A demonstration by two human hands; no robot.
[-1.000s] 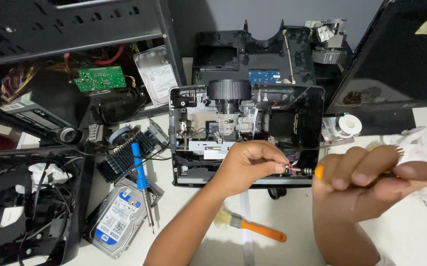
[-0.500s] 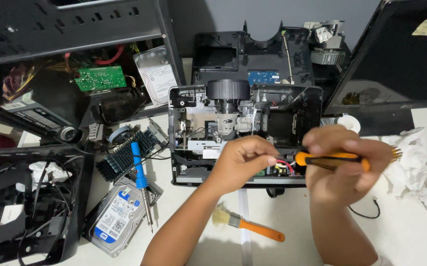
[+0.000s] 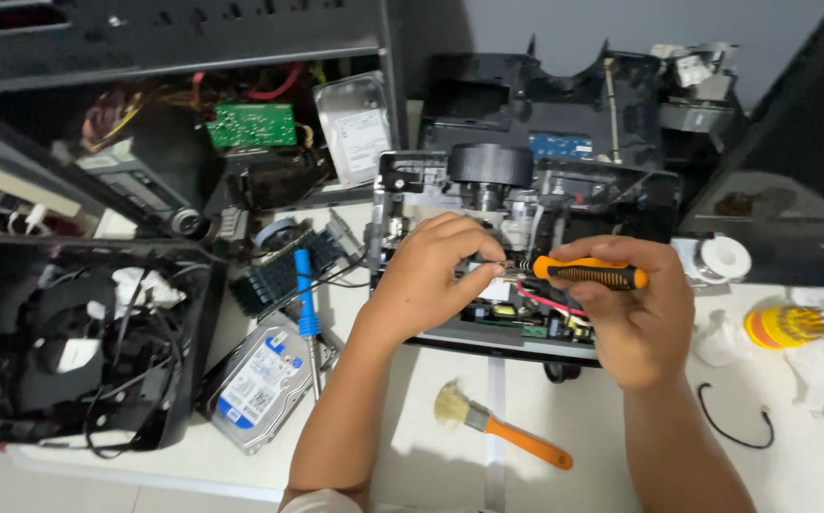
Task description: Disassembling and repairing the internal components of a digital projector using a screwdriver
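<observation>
Your right hand [image 3: 635, 313] holds an orange-and-black screwdriver [image 3: 590, 274] laid almost level, its handle wrapped in your curled fingers [image 3: 611, 255] and its tip pointing toward nine o'clock, into the opened black device [image 3: 526, 247] that sits at the centre of the tabletop [image 3: 412, 446]. That flat angle fits a tip meant to come at the part from the side rather than from above. Your left hand [image 3: 431, 280] comes in from seven o'clock and meets the tip there: thumb and forefinger are pinched together on some small part just at the tool's end, too small to make out, seemingly to steady it while the tool works. Both wrists are bent down over the device's front edge, forearms rising from the bottom of the view, so the hands rest close to the circuit board [image 3: 516, 318] and its red wires [image 3: 549, 299].

The device stands square to you with its round black knob [image 3: 490, 163] at twelve o'clock of your hands, so the open innards face up.

Around it, tools lie within reach: a small brush with an orange handle [image 3: 502, 426] at six o'clock, a blue-handled screwdriver [image 3: 305, 309] and a hard drive [image 3: 258, 380] at eight to nine o'clock, a yellow holder of bits [image 3: 784, 325] at three o'clock, and a loose black ring of wire [image 3: 735, 418] at four o'clock. An open computer case with a green board [image 3: 252, 125] sits at ten o'clock.
</observation>
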